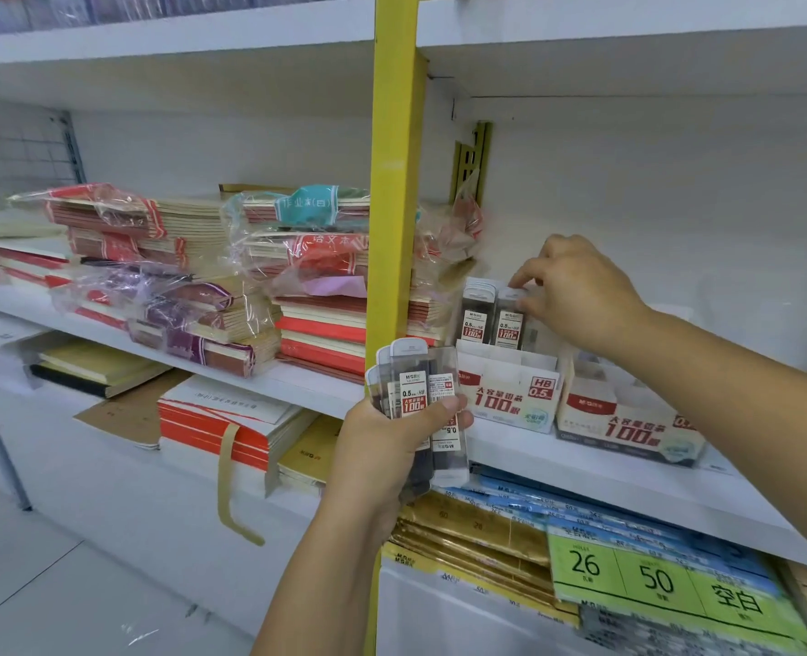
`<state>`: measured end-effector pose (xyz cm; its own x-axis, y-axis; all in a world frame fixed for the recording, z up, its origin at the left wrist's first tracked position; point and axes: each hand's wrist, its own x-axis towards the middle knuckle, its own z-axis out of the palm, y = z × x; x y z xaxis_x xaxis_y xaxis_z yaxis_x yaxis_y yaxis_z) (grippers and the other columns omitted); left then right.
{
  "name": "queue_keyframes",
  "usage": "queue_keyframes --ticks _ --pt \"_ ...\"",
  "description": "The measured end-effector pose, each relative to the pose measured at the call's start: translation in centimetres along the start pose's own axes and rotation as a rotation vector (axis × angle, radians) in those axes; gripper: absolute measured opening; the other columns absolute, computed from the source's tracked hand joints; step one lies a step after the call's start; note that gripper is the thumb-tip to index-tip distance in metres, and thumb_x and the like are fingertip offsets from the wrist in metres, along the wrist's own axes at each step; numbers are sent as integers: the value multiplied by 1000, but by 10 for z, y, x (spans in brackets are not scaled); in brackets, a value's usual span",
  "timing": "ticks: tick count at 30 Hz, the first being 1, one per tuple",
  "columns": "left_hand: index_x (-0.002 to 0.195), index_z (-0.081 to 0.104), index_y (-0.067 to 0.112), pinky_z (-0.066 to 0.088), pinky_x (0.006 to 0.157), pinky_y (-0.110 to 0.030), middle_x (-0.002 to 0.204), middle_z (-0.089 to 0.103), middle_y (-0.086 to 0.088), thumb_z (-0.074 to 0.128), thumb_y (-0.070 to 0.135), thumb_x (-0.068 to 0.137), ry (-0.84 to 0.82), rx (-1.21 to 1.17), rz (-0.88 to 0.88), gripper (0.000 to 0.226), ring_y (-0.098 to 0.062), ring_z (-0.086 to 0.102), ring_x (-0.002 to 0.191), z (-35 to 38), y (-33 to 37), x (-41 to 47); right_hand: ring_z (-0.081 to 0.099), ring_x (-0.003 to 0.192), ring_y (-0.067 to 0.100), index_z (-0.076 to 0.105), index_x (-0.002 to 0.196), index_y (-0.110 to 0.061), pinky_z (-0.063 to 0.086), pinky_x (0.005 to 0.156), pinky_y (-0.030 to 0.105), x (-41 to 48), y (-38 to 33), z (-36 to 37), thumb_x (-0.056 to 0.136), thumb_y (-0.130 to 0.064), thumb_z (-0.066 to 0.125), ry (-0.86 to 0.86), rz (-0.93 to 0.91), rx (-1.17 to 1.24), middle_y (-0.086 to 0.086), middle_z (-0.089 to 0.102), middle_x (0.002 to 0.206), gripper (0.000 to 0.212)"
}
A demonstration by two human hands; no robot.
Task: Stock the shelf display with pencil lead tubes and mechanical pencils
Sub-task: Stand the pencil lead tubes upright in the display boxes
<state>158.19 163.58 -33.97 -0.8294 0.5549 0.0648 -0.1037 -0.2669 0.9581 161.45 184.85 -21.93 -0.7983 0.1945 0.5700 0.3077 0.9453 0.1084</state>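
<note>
My left hand (392, 447) grips a bundle of several clear pencil lead tubes (416, 390) in front of the yellow shelf post. My right hand (576, 295) reaches over the white display box (510, 395) on the middle shelf and pinches the top of a lead tube (510, 324) standing in the box's back row. A second lead tube (476, 317) stands beside it on the left. Another display box (628, 428) sits to the right, under my right forearm.
A yellow upright post (394, 182) divides the shelves. Stacks of wrapped notebooks (297, 277) fill the shelf at left. Blue and gold paper packs (534, 513) and a green label card (652, 580) lie on the shelf below. The white shelf board (581, 475) runs beneath the boxes.
</note>
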Motion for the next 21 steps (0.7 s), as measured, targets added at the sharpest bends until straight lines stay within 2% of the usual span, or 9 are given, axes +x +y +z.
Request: queue_keyframes --ticks 2,4,7,9,12,13,16,19,21 --pt "101 76 24 59 74 -39 90 80 -1 85 36 70 -23 4 7 34 -20 78 76 2 3 -2 47 103 14 67 117 -22 39 81 31 -16 -7 -7 95 -32 59 54 -17 86 -2 56 104 26" --pt "96 79 25 59 86 -50 91 80 -2 86 40 65 -52 12 15 36 -21 77 80 5 5 -4 51 88 1 70 106 -29 41 75 22 -40 -21 -17 93 -36 57 72 -18 349 -13 60 95 20" --pt "93 78 33 55 92 -59 95 80 -2 84 31 76 -91 34 33 18 -22 77 87 9 6 -7 58 82 -8 68 103 -41 45 67 5 -73 -46 -27 86 -44 63 -104 -3 738 -21 66 91 17" --pt "96 77 33 58 88 -56 96 80 -3 82 28 81 -115 41 35 17 -24 77 89 11 5 -9 58 75 -8 66 109 -39 44 65 4 -83 -54 -26 86 -38 69 -211 19 843 -15 68 89 24" --pt "100 76 33 58 65 -36 98 80 -3 81 34 79 -166 50 10 21 -25 77 86 13 4 -13 62 73 -5 68 102 -33 45 65 4 -88 -56 -24 87 -20 71 -182 81 972 -9 70 86 21" --pt "100 77 31 58 66 -37 98 80 -4 82 34 78 -167 41 7 24 -25 77 88 13 4 -13 64 76 -4 68 98 -32 46 65 5 -89 -54 -24 86 -17 72 -148 118 1017 -8 71 86 20" --pt "97 80 27 60 85 -46 101 79 -7 86 35 64 -144 6 26 34 -28 76 96 6 3 -11 69 77 4 66 95 -29 52 62 14 -94 -47 -25 88 -16 70 -85 220 1138 -8 74 86 16" --pt "97 80 25 62 77 -37 106 78 -11 88 33 60 -212 -59 -9 39 -28 75 99 -6 3 -11 73 79 16 62 99 -16 56 64 20 -99 -43 -26 90 -9 66 -33 269 1283 0 75 87 12" --pt "96 80 26 61 68 -31 102 78 -11 86 29 69 -190 -47 -21 28 -24 76 92 -11 3 -11 73 81 19 58 103 -16 59 68 25 -105 -40 -26 89 -5 65 -46 278 1303 3 75 90 18"
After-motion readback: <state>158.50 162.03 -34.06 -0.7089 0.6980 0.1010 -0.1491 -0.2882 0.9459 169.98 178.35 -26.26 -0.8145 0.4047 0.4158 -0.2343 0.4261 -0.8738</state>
